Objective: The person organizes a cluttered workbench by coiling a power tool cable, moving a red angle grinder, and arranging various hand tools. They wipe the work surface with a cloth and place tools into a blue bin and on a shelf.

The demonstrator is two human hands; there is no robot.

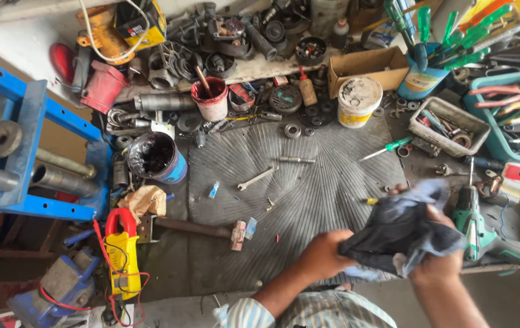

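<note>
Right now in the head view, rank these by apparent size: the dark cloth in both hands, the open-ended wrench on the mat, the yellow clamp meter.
1. dark cloth, though it lies nearest the camera
2. yellow clamp meter
3. open-ended wrench

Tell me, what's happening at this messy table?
A person is holding a dark, crumpled cloth in both hands: the left hand grips one end and the right hand bunches the other. They hold it above a ribbed rubber mat where a small wrench lies. A green cordless drill rests just beside the right hand.
</note>
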